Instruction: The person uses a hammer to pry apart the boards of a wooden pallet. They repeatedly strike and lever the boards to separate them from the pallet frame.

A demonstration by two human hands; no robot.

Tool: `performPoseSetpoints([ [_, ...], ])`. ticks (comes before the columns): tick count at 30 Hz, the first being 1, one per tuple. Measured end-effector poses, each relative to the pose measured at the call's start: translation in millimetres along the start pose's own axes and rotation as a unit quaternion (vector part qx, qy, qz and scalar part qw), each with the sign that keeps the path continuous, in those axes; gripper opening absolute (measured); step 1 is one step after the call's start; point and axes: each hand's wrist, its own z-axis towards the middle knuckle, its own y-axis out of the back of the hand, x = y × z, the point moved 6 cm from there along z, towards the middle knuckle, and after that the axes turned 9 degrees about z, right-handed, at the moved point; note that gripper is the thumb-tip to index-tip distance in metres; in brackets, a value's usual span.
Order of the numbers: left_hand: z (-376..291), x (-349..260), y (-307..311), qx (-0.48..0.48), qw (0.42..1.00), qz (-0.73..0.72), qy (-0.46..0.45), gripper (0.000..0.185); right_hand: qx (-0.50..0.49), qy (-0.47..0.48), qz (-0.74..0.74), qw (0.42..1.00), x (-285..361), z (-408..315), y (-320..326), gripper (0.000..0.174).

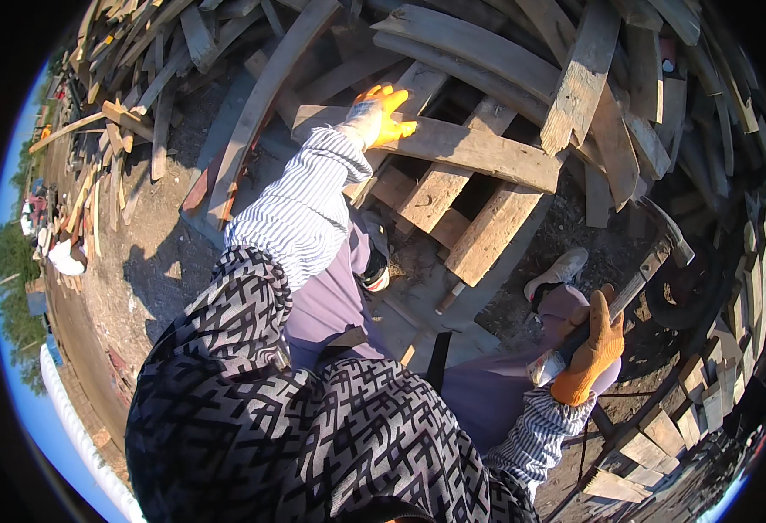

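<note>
My left hand (383, 118), in an orange-coated work glove, lies over a weathered wooden plank (471, 147) with its fingers spread. Whether it presses on the wood I cannot tell. That plank crosses several thicker boards, among them a sunlit beam (495, 232) that points towards me. Out to the right, my right hand (591, 353) is closed around the handle of a claw hammer (641, 274), also in an orange glove. The hammer's metal head (669, 229) is raised at the far end, apart from the boards.
Piled old planks (474, 52) rise beyond the boards, and more scrap timber (161, 85) lies at the upper left. A tyre (683, 287) rests at the right. Stacked wood (664, 431) fills the lower right. My shoe (556, 271) stands beside the boards.
</note>
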Motion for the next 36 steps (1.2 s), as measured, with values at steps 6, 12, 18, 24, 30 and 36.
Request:
performPoseSetpoints([
  [6,49,-31,-35,0.208,0.97,0.092,-0.088,0.088,-0.031,0.012,0.021,0.999,1,-35,-28,0.033],
  [12,2,-68,-19,0.182,0.952,0.183,-0.167,0.052,0.035,-0.14,0.002,0.99,-29,-20,-32,0.031],
  [18,-46,-21,-46,0.093,0.974,0.176,-0.106,0.037,0.066,-0.13,-0.058,0.988,-37,-15,-70,0.02],
  [24,-62,-21,-76,0.084,0.984,0.142,-0.072,0.048,0.138,-0.018,-0.181,0.974,-92,39,-112,0.024],
  [30,-72,-21,-83,0.025,0.985,0.138,-0.101,0.053,0.092,-0.107,-0.2,0.97,-132,39,-126,0.033],
  [36,-66,-23,-91,0.059,0.983,0.135,-0.106,0.06,0.131,-0.016,-0.405,0.905,-138,42,-115,0.046],
])
